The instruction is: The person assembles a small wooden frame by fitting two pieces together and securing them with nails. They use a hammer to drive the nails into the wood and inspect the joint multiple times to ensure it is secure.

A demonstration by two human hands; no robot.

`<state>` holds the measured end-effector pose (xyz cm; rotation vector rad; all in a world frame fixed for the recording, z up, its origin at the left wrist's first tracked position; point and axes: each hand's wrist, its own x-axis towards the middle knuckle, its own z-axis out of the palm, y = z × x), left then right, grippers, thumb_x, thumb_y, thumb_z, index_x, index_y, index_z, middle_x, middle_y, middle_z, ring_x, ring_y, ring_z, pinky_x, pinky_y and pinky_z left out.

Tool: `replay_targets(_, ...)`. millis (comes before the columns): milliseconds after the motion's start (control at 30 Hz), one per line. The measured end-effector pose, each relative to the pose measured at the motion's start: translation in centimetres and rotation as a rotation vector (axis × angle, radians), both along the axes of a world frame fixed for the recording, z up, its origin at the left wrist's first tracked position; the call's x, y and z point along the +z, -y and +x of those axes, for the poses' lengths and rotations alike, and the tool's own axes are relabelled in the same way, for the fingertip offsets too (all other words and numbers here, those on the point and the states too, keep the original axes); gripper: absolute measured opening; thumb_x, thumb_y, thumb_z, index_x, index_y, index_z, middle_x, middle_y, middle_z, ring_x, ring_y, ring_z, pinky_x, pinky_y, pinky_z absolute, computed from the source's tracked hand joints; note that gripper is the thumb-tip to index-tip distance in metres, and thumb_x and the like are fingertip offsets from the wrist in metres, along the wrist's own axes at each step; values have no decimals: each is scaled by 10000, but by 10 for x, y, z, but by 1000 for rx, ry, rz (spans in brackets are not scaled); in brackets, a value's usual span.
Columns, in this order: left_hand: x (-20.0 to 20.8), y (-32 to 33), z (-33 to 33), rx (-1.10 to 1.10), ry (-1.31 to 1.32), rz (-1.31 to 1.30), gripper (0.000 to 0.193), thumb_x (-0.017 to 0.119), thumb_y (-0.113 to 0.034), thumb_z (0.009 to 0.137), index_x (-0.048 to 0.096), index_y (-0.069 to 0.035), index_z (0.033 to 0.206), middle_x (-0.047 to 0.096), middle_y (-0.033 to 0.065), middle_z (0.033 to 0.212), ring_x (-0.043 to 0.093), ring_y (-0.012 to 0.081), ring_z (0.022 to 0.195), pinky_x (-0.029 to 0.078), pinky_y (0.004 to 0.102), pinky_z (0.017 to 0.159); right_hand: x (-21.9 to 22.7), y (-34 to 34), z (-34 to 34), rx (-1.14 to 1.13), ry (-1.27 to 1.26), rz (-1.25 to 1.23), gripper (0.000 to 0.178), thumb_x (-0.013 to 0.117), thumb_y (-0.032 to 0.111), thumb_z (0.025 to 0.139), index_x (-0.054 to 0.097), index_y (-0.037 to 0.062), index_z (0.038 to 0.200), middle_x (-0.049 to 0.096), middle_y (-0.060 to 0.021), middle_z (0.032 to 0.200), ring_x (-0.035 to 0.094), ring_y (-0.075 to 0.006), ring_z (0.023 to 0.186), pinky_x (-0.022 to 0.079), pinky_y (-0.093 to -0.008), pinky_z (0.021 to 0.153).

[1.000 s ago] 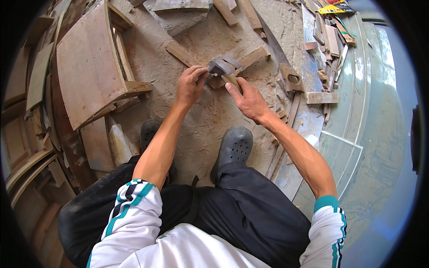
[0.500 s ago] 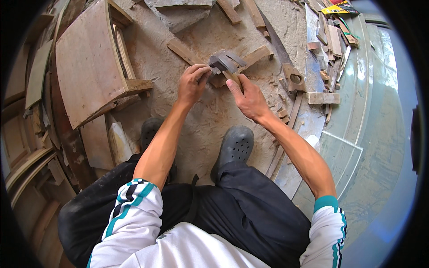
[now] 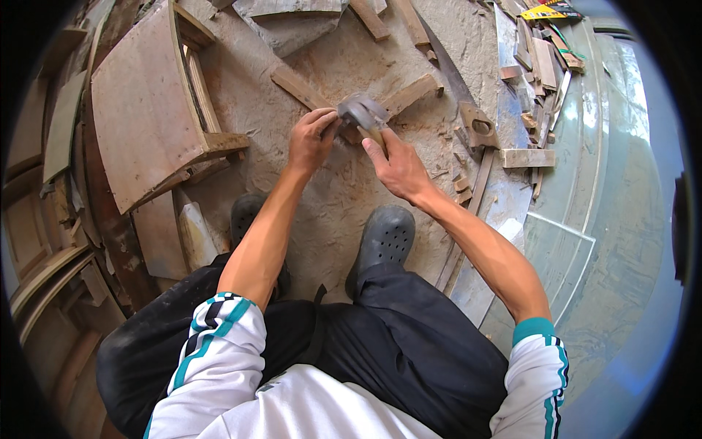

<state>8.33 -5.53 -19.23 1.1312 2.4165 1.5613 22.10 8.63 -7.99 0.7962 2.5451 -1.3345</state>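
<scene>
My right hand (image 3: pixel 398 167) is wrapped round the wooden handle of a claw hammer (image 3: pixel 360 111), whose grey head is slightly blurred. The head is right beside the fingertips of my left hand (image 3: pixel 313 137). Those fingers are pinched together, and what they hold, if anything, is too small to make out. Under the hammer two pieces of wood meet at an angle: a left strip (image 3: pixel 298 86) and a right strip (image 3: pixel 413 95). The hammer and my left fingers hide the place where they meet.
A curved wooden panel frame (image 3: pixel 150 102) stands at the left. A handsaw (image 3: pixel 479 126) lies to the right, near a short wood block (image 3: pixel 528 159) and a pile of offcuts (image 3: pixel 545 66). Glass sheets (image 3: pixel 578 219) cover the far right. A grey block (image 3: pixel 292 25) sits at the top.
The hammer head has shifted slightly left and down, closer to my left fingertips. My right hand has moved a little left with it. My left hand has barely moved.
</scene>
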Motion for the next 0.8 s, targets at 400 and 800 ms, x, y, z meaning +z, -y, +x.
replay_targets(400, 0, 0, 4, 63, -20, -16, 170, 753, -86, 875, 752, -59, 1043, 749, 108, 1069, 724, 292, 949, 576, 368, 812, -2, 0, 0, 34, 29, -6, 404, 537, 388, 1051, 552, -15, 1033, 597, -213, 758, 564, -328, 671, 459, -425, 669)
replay_targets(800, -3, 0, 5, 89, -45, -20, 147, 738, -123, 893, 750, -71, 1030, 750, 97, 1072, 725, 289, 947, 579, 367, 812, 3, -1, -4, 21, -54, -14, 383, 547, 384, 1048, 550, 2, 1027, 578, -212, 712, 592, -332, 640, 457, -431, 635)
